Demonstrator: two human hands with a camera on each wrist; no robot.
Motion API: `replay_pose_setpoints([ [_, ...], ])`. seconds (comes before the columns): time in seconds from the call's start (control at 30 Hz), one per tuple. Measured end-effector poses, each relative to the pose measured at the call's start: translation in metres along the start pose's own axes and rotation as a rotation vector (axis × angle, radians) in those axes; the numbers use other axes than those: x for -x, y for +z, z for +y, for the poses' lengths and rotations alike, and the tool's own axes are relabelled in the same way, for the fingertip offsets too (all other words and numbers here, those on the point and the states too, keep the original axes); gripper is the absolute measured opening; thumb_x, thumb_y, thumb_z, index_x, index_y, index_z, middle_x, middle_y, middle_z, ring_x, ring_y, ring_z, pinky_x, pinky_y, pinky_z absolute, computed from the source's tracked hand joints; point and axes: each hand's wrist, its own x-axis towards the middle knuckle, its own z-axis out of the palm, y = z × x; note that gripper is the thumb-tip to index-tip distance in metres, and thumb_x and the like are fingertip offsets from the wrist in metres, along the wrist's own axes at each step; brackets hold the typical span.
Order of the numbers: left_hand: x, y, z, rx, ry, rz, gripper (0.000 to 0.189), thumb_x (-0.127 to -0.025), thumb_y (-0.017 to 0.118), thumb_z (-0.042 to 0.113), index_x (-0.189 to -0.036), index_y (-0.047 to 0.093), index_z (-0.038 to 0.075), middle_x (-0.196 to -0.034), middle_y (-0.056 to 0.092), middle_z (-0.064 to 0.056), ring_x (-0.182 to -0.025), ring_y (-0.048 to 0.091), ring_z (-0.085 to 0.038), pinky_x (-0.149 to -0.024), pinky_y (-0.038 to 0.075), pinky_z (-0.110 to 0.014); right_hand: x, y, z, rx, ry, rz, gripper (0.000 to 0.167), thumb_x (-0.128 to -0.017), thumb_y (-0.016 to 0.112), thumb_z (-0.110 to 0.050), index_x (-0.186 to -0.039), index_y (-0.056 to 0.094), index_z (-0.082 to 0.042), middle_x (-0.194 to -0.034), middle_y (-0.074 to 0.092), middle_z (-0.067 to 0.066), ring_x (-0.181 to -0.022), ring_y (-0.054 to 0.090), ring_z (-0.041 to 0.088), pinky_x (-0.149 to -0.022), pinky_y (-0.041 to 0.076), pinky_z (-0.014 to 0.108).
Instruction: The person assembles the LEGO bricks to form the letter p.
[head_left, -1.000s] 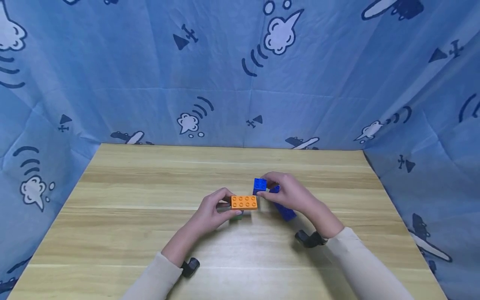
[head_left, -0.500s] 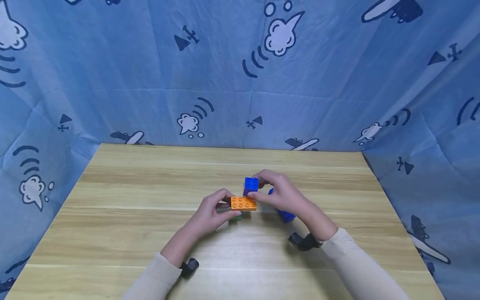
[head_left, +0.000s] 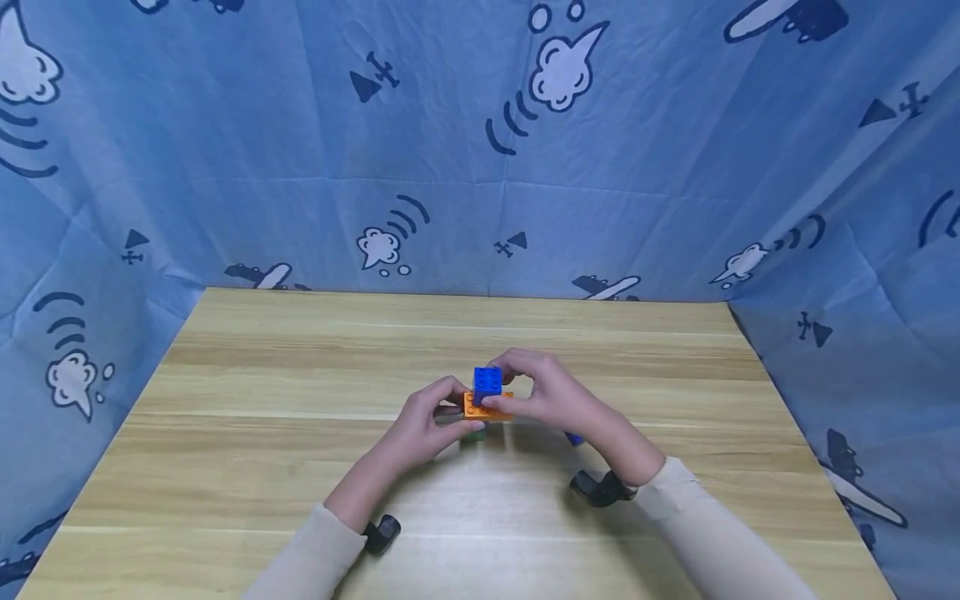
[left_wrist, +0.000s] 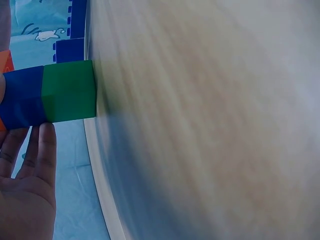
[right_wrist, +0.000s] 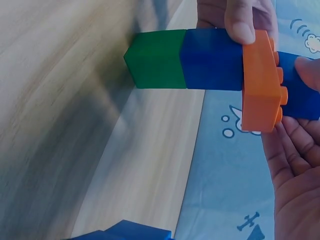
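Note:
In the head view my left hand (head_left: 420, 429) grips a stack of toy building bricks between thumb and fingers. From the bottom, it has a green brick (right_wrist: 157, 60), a blue brick (right_wrist: 212, 60) and a longer orange brick (head_left: 497, 414) with studs on top. The green brick is at the tabletop. My right hand (head_left: 558, 396) pinches a small blue brick (head_left: 487, 379) over the left half of the orange one. The right wrist view has this brick against the orange studs; how firmly it is seated I cannot tell.
On the wooden table (head_left: 300, 467), more blue bricks (head_left: 574, 438) lie beneath the right forearm, mostly hidden in the head view. The left wrist view has a stepped blue shape (left_wrist: 70, 51) behind the stack. A blue patterned curtain (head_left: 450, 167) surrounds the table's back and sides.
My right hand has carried the small blue brick leftward, from beside the orange brick to on or just above its studs. The left hand stays in place with the stack.

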Motion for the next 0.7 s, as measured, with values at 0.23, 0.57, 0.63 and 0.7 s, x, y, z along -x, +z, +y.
replay_pose_setpoints([
  [0.23, 0.0009, -0.0011, -0.0008, 0.007, 0.017, 0.007, 0.027, -0.093, 0.08, 0.012, -0.111, 0.062, 0.006, -0.115, 0.072, -0.013, -0.115, 0.073, -0.032, -0.1, 0.063, -0.036, -0.0021, 0.0037, -0.0048, -0.01, 0.011, -0.028, 0.031, -0.088, 0.086, -0.022, -0.115, 0.074, -0.014, -0.099, 0.074, -0.006, -0.091, 0.066, 0.011, -0.08, 0.06, 0.031],
  [0.57, -0.0007, -0.0004, -0.0016, 0.011, 0.009, 0.017, 0.026, -0.091, 0.082, 0.008, -0.11, 0.063, 0.006, -0.113, 0.072, -0.013, -0.112, 0.074, -0.032, -0.099, 0.063, -0.038, -0.0033, 0.0055, -0.0048, -0.006, -0.001, -0.041, 0.031, -0.088, 0.086, -0.023, -0.115, 0.073, -0.015, -0.098, 0.073, -0.006, -0.091, 0.065, 0.01, -0.08, 0.061, 0.039],
  [0.63, -0.0007, -0.0001, -0.0016, 0.01, 0.009, 0.015, 0.027, -0.091, 0.081, 0.007, -0.11, 0.063, 0.005, -0.114, 0.072, -0.014, -0.113, 0.074, -0.032, -0.099, 0.063, -0.038, -0.0029, 0.0055, -0.005, -0.001, -0.005, -0.044, 0.031, -0.088, 0.086, -0.023, -0.115, 0.073, -0.015, -0.097, 0.073, -0.006, -0.091, 0.065, 0.01, -0.08, 0.061, 0.037],
  [0.7, -0.0008, 0.0002, -0.0014, 0.014, 0.008, 0.013, 0.027, -0.091, 0.081, 0.006, -0.11, 0.062, 0.004, -0.115, 0.072, -0.015, -0.114, 0.073, -0.033, -0.099, 0.063, -0.037, -0.0024, 0.0054, -0.0053, 0.002, -0.004, -0.048, 0.031, -0.088, 0.086, -0.024, -0.115, 0.073, -0.015, -0.098, 0.073, -0.006, -0.092, 0.065, 0.009, -0.081, 0.061, 0.037],
])
